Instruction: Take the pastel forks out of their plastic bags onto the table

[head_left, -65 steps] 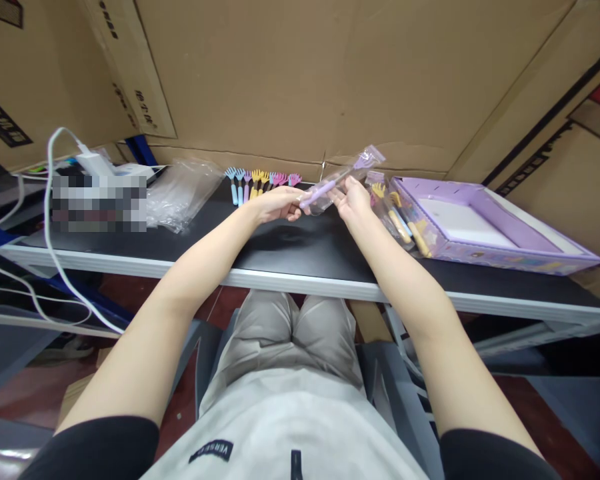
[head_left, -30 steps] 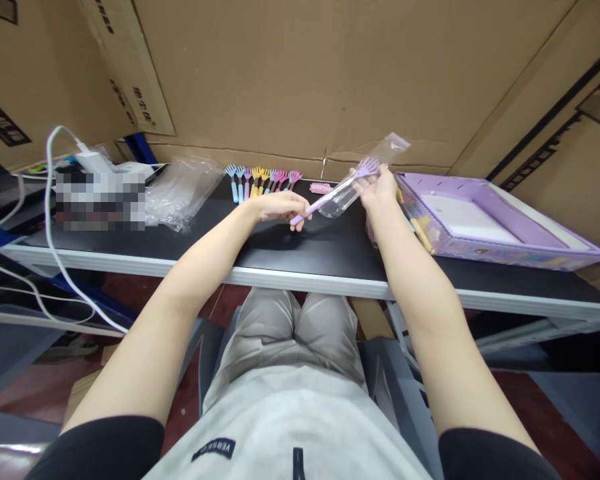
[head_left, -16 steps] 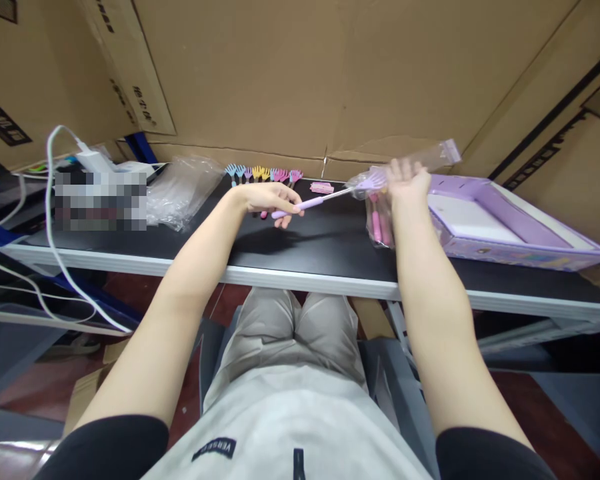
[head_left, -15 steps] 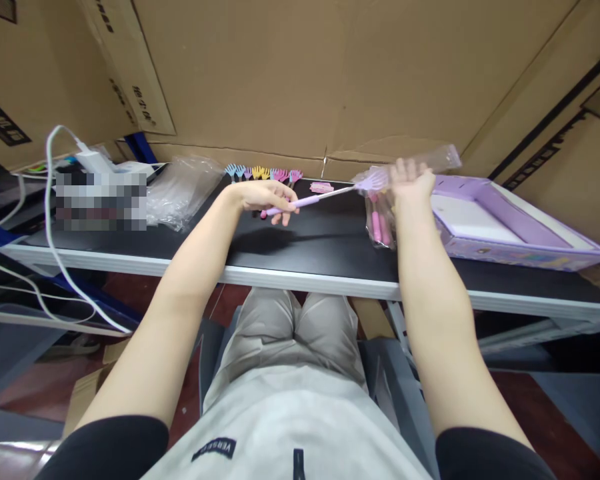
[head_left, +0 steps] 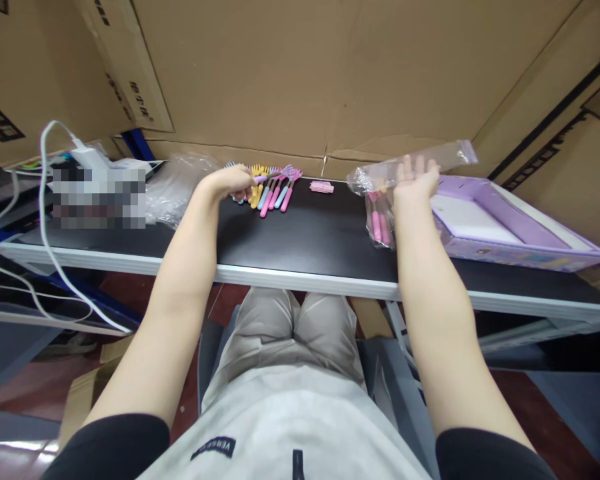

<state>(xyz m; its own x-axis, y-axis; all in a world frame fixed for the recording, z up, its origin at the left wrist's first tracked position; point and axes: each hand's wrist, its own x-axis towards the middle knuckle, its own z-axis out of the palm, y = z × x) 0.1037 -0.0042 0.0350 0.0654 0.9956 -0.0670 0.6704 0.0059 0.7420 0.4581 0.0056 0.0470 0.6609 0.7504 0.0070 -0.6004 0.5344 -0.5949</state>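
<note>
My left hand [head_left: 236,183] is closed round the lilac handle of a telescopic back scratcher [head_left: 263,179]. Its claw head points right, over a row of similar back scratchers [head_left: 271,198] with pink, blue and yellow handles at the back of the table. My hand partly covers the left end of that row. On the right, my right hand [head_left: 416,179] is palm up and holds a long clear plastic bag [head_left: 447,157], which lies crosswise at its fingers. Below the bag, pink-handled back scratchers [head_left: 379,227] lie in clear wrapping, partly behind my right wrist.
A pink packet [head_left: 321,187] lies at the back of the black table [head_left: 310,243]. To the right stands a lilac open box [head_left: 517,250]. Crumpled clear bags [head_left: 180,190] and a white cable [head_left: 44,193] are on the left. Cardboard [head_left: 260,80] walls the back.
My left hand has moved left with the lilac back scratcher, taking its claw head away from the bag. The bag has shifted slightly right in my right hand.
</note>
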